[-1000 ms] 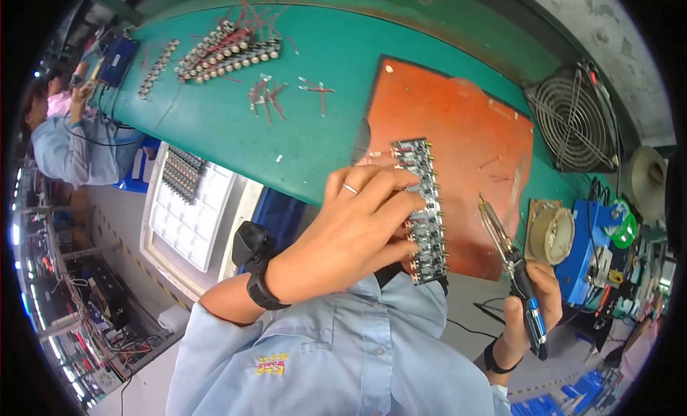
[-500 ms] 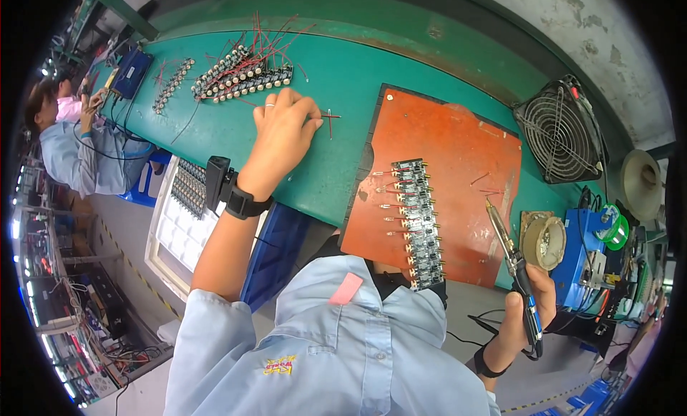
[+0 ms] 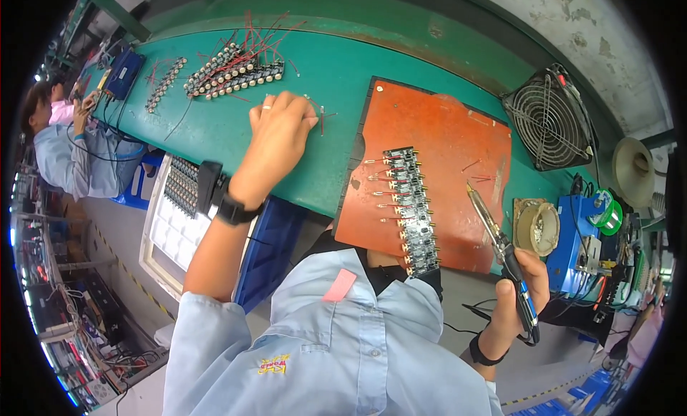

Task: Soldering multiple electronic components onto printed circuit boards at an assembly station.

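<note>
My left hand (image 3: 278, 135) is over the green mat, its fingers curled down and pressed together. Whatever lies between the fingertips is hidden. Close beside them are short red wires (image 3: 323, 119), some crossing. In my right hand (image 3: 526, 291) is a soldering iron (image 3: 503, 249), held like a pen. Its bare tip hangs over the right part of the orange board (image 3: 458, 126). A strip of small black circuit boards (image 3: 415, 212) lies on that board, with red wires sticking out from the left of its upper part.
Bundles of round-topped parts with long red wires (image 3: 250, 47) lie at the far left. A round pot (image 3: 538, 228), blue soldering station (image 3: 572, 237), green solder spool (image 3: 610, 217) and black fan (image 3: 551, 119) stand at right. A co-worker (image 3: 68, 155) sits at far left.
The whole view has shifted slightly. My left hand has drawn back a little, uncovering another small wire by its fingers. The soldering iron's tip has moved slightly left, toward the strip.
</note>
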Motion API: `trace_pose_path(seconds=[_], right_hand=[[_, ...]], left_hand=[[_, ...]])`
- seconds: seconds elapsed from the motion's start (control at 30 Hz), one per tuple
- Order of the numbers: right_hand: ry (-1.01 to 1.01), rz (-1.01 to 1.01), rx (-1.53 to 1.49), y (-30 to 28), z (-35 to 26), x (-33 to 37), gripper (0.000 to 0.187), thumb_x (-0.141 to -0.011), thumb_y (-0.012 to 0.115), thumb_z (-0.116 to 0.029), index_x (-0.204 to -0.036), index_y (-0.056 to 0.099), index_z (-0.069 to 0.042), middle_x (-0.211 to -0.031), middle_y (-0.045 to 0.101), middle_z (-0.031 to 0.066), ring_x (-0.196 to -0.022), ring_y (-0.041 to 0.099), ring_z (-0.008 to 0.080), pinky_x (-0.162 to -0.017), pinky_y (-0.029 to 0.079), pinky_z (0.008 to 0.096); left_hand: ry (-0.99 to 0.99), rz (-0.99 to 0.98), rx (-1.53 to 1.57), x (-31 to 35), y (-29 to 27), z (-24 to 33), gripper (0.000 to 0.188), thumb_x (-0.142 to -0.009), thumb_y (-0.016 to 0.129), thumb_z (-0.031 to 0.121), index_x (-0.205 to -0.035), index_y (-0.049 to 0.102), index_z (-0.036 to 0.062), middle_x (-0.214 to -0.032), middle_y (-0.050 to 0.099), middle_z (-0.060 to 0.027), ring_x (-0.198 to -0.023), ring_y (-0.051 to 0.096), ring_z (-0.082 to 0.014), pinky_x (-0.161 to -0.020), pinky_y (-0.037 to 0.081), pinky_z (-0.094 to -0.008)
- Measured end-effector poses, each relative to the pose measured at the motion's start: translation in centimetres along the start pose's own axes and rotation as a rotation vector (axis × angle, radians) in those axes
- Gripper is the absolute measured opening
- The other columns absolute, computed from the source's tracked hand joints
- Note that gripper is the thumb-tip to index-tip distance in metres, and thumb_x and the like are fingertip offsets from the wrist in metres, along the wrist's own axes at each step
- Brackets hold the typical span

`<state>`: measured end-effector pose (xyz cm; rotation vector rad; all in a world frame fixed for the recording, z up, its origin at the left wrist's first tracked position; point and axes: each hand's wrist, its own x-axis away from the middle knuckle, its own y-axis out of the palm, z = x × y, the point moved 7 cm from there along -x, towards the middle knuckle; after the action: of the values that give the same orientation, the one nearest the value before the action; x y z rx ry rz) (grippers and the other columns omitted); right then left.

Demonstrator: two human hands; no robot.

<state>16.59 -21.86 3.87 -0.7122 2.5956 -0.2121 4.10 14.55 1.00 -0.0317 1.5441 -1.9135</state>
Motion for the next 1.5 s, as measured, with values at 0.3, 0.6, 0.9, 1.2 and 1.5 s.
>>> trace_pose_path(seconds=[0.3,0.6,0.9,1.2,1.5], right_hand=[[0.261,-0.045,-0.326,6.1,0.1,-0.6,0.054,-0.087,0.069,-0.022,-0.128,0.046,0.005,-0.102,0.061,0.0111,-0.070,0.062,0.0147,-0.069,0.052,0.0261],[0.085,-0.267,-0.123,8.0,-0.6,-0.6,0.051,-0.079,0.066,0.008,-0.127,0.049,0.004,-0.103,0.062,0.0104,-0.086,0.062,0.0118,-0.076,0.051,0.0249],[-0.031,-0.267,0.000,8.2,-0.8,0.3,0.049,-0.080,0.066,0.008,-0.126,0.049,0.005,-0.108,0.064,0.0160,-0.085,0.062,0.0115,-0.078,0.050,0.0250],[-0.026,-0.265,-0.083,7.9,-0.5,0.4,0.047,-0.083,0.063,0.005,-0.126,0.046,0.005,-0.105,0.064,0.0170,-0.086,0.065,0.0178,-0.079,0.053,0.0302],[0.017,-0.215,-0.188,7.1,0.0,0.4,0.045,-0.085,0.063,0.004,-0.127,0.046,0.004,-0.102,0.067,0.0186,-0.095,0.068,0.0212,-0.081,0.053,0.0311]], left_hand=[[0.120,-0.219,0.774,5.4,-3.2,12.3,0.007,-0.084,0.063,0.001,-0.091,0.062,0.0012,-0.084,0.061,-0.0107,-0.078,0.058,-0.0264,-0.071,0.045,-0.0343],[0.177,-0.254,0.880,8.0,-0.8,15.7,0.016,-0.076,0.072,0.000,-0.089,0.064,0.0018,-0.082,0.062,-0.0088,-0.075,0.057,-0.0261,-0.067,0.044,-0.0335],[0.247,-0.135,0.761,8.4,-0.6,15.6,0.019,-0.072,0.074,-0.001,-0.088,0.065,0.0029,-0.082,0.062,-0.0075,-0.074,0.057,-0.0249,-0.066,0.043,-0.0338],[0.258,-0.109,0.784,8.0,-0.9,15.5,0.018,-0.071,0.075,-0.001,-0.085,0.064,0.0028,-0.081,0.062,-0.0066,-0.072,0.058,-0.0233,-0.066,0.042,-0.0323],[0.192,-0.148,0.776,7.9,-0.4,14.9,0.016,-0.073,0.073,-0.002,-0.084,0.064,0.0027,-0.079,0.062,-0.0063,-0.072,0.058,-0.0221,-0.066,0.042,-0.0320]])
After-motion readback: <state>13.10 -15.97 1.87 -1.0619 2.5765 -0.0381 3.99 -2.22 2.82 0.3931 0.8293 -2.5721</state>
